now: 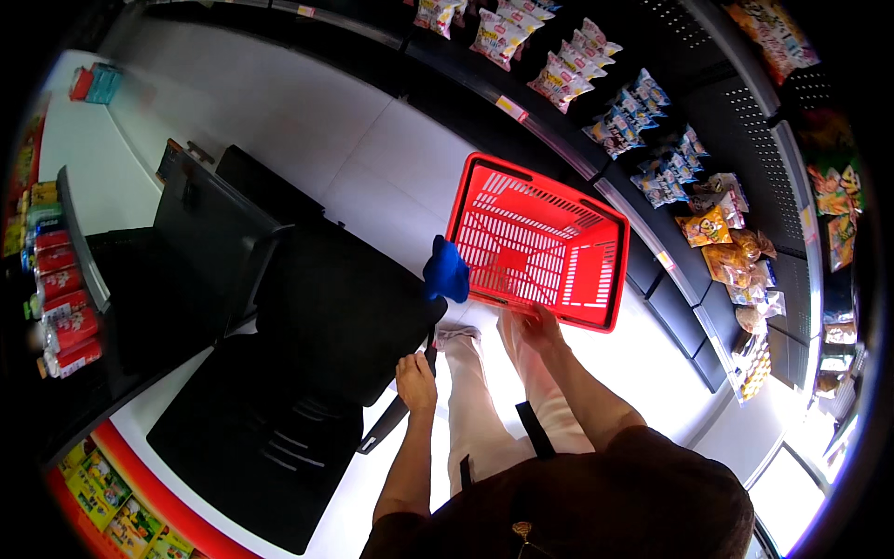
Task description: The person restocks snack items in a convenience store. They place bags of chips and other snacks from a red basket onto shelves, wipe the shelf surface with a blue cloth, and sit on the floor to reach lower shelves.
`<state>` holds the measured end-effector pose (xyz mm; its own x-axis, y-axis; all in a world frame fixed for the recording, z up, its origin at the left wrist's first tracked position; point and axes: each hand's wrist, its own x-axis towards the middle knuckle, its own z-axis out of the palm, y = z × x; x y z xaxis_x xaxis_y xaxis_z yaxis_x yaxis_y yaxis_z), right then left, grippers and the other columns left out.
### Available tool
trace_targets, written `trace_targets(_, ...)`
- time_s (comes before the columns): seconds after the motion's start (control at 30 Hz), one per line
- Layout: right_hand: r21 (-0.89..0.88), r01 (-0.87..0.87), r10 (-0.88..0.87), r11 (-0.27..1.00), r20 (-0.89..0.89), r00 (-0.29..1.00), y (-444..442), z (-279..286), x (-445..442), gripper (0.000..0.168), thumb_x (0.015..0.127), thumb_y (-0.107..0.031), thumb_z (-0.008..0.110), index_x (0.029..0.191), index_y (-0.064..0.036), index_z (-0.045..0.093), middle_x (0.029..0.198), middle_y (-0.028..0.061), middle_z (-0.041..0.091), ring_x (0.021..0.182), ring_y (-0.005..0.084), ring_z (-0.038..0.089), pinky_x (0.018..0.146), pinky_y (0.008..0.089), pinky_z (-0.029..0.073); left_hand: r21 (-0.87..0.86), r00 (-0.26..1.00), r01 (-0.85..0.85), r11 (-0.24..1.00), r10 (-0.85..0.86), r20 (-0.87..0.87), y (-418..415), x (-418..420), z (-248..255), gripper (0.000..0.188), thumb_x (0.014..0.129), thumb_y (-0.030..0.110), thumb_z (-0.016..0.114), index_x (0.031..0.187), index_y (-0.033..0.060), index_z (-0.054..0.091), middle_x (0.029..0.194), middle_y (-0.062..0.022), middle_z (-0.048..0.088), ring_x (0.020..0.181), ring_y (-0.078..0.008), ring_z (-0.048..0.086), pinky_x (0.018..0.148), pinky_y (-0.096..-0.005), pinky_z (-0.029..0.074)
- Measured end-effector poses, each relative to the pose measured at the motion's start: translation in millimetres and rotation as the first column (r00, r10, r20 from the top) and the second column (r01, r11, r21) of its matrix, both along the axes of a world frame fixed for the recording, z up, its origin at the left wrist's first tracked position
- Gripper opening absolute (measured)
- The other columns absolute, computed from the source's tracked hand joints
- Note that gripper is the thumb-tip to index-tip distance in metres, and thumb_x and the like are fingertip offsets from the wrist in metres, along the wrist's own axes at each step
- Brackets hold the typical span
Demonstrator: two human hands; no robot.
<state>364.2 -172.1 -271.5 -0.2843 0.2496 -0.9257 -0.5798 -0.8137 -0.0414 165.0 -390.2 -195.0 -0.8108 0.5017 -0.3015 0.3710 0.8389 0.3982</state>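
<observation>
My right hand (pixel 541 332) holds the near rim of a red plastic shopping basket (pixel 513 260). The basket is tilted towards me, and I see only its slotted walls and floor inside. A blue cloth (pixel 447 271) lies at the basket's left edge, beside the corner of a black chair seat (pixel 342 300). Left of my legs, my left hand (pixel 417 383) is at the chair's black armrest (pixel 384 425) with its fingers curled. Whether it grips the armrest I cannot tell.
A black shelf on the right carries white snack bags (pixel 499 38), blue snack bags (pixel 618 129) and bagged bread (pixel 730 262). At left stand a white counter (pixel 91 150), a black panel (pixel 202 237) and several red packs (pixel 66 304). The chair's backrest (pixel 244 447) lies nearer me.
</observation>
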Motion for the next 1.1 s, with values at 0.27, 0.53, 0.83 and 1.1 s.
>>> trace_targets(0.27,-0.002,0.097,-0.097,0.995,0.034,0.995,20.8,-161.2,-22.1,0.042,0.08,-0.015,0.075,0.116,0.0,0.059,0.113,0.0165,0.067,0.105,0.0348,0.064,0.088,0.039,0.06,-0.116,0.998,-0.035,0.993,0.029,-0.054,15.2,-5.3,-3.9,0.027,0.097,0.026,0.053,0.08,0.0055,0.059,0.077,-0.0127,0.064,0.071,-0.0341,0.064,0.06,-0.045,0.05)
trace_targets(0.53,0.048,0.166,-0.168,0.985,0.056,0.984,41.2,-258.8,-62.4,0.036,0.078,-0.015,0.079,0.109,-0.007,0.062,0.105,0.0102,0.069,0.098,0.0313,0.067,0.089,0.0469,0.058,-0.096,0.996,-0.079,0.992,0.075,-0.044,17.2,-3.5,-4.1,0.017,0.09,0.022,0.061,0.081,0.0071,0.062,0.075,-0.0097,0.065,0.065,-0.0321,0.064,0.058,-0.0413,0.05)
trace_targets(0.83,0.014,0.28,-0.28,0.96,0.105,0.954,64.4,-327.9,-84.9,0.036,0.076,-0.014,0.081,0.106,-0.005,0.063,0.099,0.01,0.071,0.095,0.0308,0.068,0.086,0.0452,0.06,-0.124,0.997,-0.081,0.989,0.079,-0.023,15.6,-3.2,-4.7,0.013,0.086,0.018,0.063,0.08,0.0069,0.064,0.074,-0.0094,0.065,0.063,-0.0302,0.064,0.056,-0.0375,0.05)
trace_targets(1.1,0.057,0.31,-0.312,0.949,0.032,0.949,57.1,-331.4,-100.2,0.046,0.075,-0.018,0.085,0.111,-0.001,0.062,0.105,0.0138,0.07,0.099,0.0327,0.066,0.092,0.0461,0.058,-0.097,0.997,-0.065,0.993,0.062,-0.035,14.3,-3.8,-9.1,0.012,0.085,0.017,0.063,0.079,0.0065,0.064,0.071,-0.0093,0.064,0.06,-0.0292,0.063,0.054,-0.0357,0.049)
